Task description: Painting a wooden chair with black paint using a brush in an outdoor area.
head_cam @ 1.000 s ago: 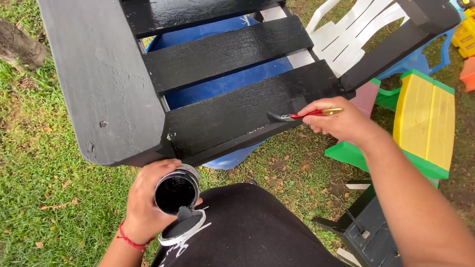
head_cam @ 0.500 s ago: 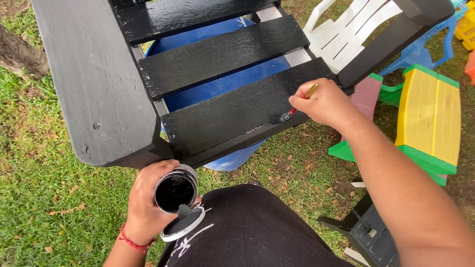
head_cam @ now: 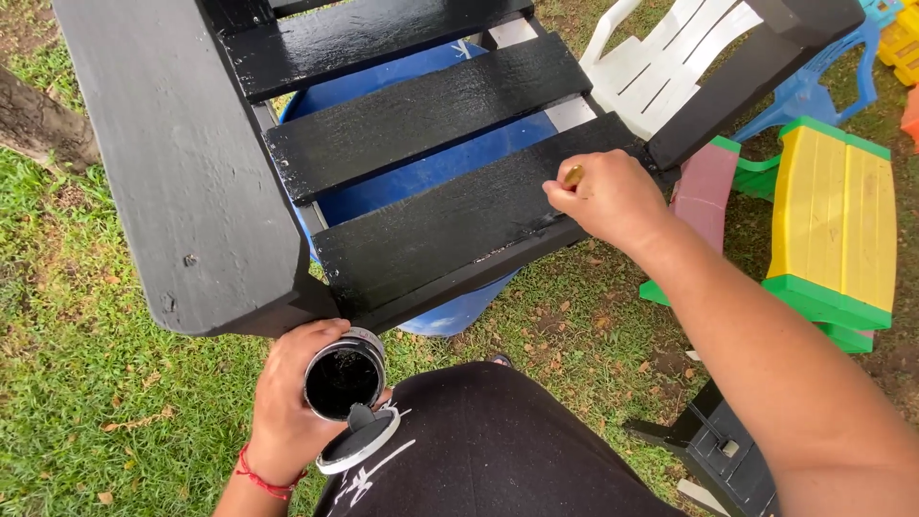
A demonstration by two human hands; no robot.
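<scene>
My left hand (head_cam: 287, 402) grips a small round can of black paint (head_cam: 343, 375), open at the top, with its lid (head_cam: 356, 442) tucked under the fingers. My right hand (head_cam: 613, 196) is closed around a paintbrush whose yellow handle end (head_cam: 572, 175) shows above the fingers; the bristles are hidden under the hand at the front edge of the nearest slat (head_cam: 459, 225). The slats belong to a black-painted wooden chair (head_cam: 182, 163) turned on its side in front of me.
A blue barrel (head_cam: 421, 177) sits beneath the slats. A white plastic chair (head_cam: 661, 67) stands behind, a small yellow and green bench (head_cam: 838, 215) at the right, a black wooden piece (head_cam: 713, 445) at lower right. Grass lies all round, a tree trunk (head_cam: 38, 124) at left.
My right hand has drawn the brush along the front slat's edge, first left and then back right, and turned over so the bristles are now hidden. The can has stayed put.
</scene>
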